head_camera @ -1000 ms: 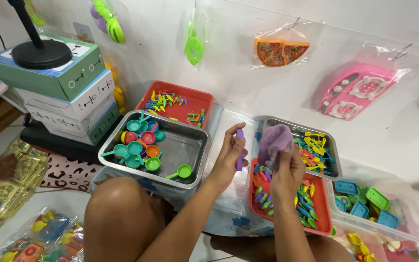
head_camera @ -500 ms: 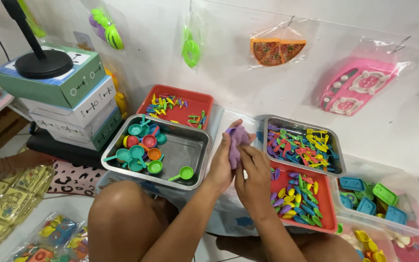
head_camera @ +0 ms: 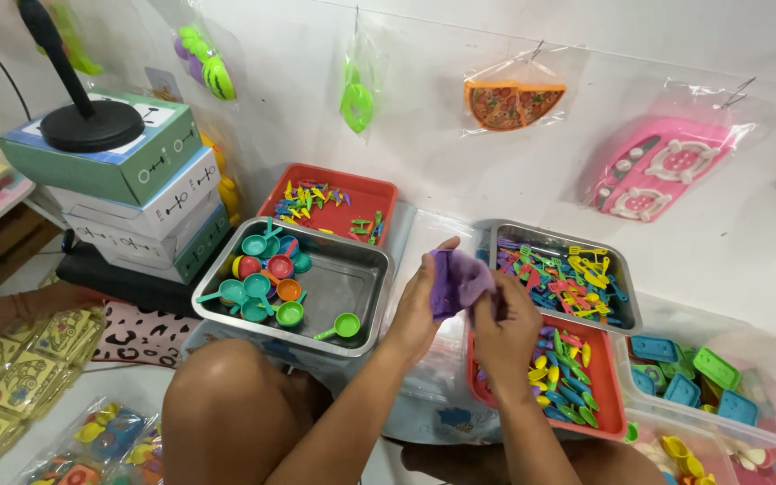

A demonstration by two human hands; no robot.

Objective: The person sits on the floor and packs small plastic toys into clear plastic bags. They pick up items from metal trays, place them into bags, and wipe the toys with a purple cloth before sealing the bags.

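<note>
A small purple toy piece point(head_camera: 456, 280) is held up between both hands at the middle of the view. My left hand point(head_camera: 417, 310) grips its left side with the thumb on top. My right hand point(head_camera: 507, 332) pinches its right side from below. Under the hands lies a clear plastic bag point(head_camera: 433, 395) on my lap. Just left is a steel tray point(head_camera: 352, 278) of small toy pans in teal, green, red and orange. Right of the hands, a red tray point(head_camera: 604, 395) holds several coloured toy utensils.
Another steel tray point(head_camera: 626, 310) and a red tray point(head_camera: 374, 193) of tiny utensils sit against the wall. A clear bin point(head_camera: 765, 404) of blue and green pieces is at the right. Stacked boxes point(head_camera: 127, 193) with a black stand are at left. Bagged toys hang on the wall. My knee point(head_camera: 226, 404) is in front.
Both hands have come together with the purple piece and shifted left from over the right trays. The view has tilted slightly.
</note>
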